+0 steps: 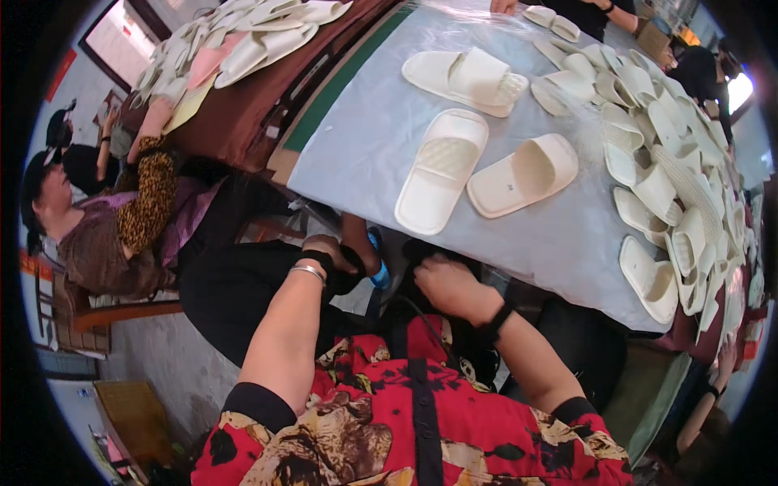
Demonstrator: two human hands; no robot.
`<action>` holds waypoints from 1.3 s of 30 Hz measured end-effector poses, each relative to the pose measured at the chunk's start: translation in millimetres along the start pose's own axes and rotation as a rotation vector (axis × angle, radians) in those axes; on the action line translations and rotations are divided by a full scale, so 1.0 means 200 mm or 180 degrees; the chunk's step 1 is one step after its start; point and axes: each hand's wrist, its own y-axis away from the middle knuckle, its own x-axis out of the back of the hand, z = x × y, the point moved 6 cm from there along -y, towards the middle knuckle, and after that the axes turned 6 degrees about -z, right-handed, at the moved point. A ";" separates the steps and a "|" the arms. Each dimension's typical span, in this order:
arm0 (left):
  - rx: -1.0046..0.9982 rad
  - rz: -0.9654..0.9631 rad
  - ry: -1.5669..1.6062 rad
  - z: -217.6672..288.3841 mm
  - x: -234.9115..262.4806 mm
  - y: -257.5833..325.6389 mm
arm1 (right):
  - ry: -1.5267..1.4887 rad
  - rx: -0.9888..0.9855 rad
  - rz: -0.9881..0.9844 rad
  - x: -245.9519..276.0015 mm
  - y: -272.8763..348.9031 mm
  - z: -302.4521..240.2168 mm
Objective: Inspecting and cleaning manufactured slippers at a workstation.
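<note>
My left hand (331, 253) is low in front of the table, over my dark-clothed leg, with a black band and a silver bangle at the wrist; shadow hides its fingers. To its right, just below the table's near edge, my right hand (447, 283) has its fingers curled in beside something black. Whatever it may hold is hidden. On the tabletop beyond lie an off-white slipper (442, 174), a second slipper (559, 158) to its right with its sole end toward me, and a third slipper (486, 74) farther back.
Plastic sheeting covers the table (356, 154). A heap of off-white slippers (660, 190) fills its right side. More slippers (243, 53) and a pink one (215, 61) pile on a brown-covered table at left, where a seated person (121, 211) reaches in. Blue footwear (379, 274) shows below.
</note>
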 end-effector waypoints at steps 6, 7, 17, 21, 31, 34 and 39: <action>0.0335 -0.0089 0.0009 0.00 -0.10 0.22 | -0.0166 -0.0374 0.0159 -0.25 -0.42 0.10; 0.0297 -0.0020 0.0082 -0.01 -0.10 0.26 | -0.0241 -0.0502 0.0068 -0.27 -0.49 0.10; -0.0117 0.0876 0.0538 0.02 -0.06 0.48 | -0.1540 -0.1365 0.1130 -0.42 -0.85 0.31; -0.0175 0.0954 0.0438 0.06 -0.04 0.48 | -0.1166 -0.1675 0.0349 -0.51 -0.79 0.35; 0.0025 0.1060 0.0518 -0.04 0.06 0.40 | -0.0524 -0.1153 -0.1228 -0.48 -0.57 0.01; 0.0111 0.1016 0.0508 -0.07 0.11 0.41 | -0.0493 -0.1147 -0.1248 -0.41 -0.57 -0.04; 0.0180 0.1213 0.0541 -0.09 0.16 0.40 | -0.0494 -0.1037 -0.0782 -0.27 -0.56 -0.12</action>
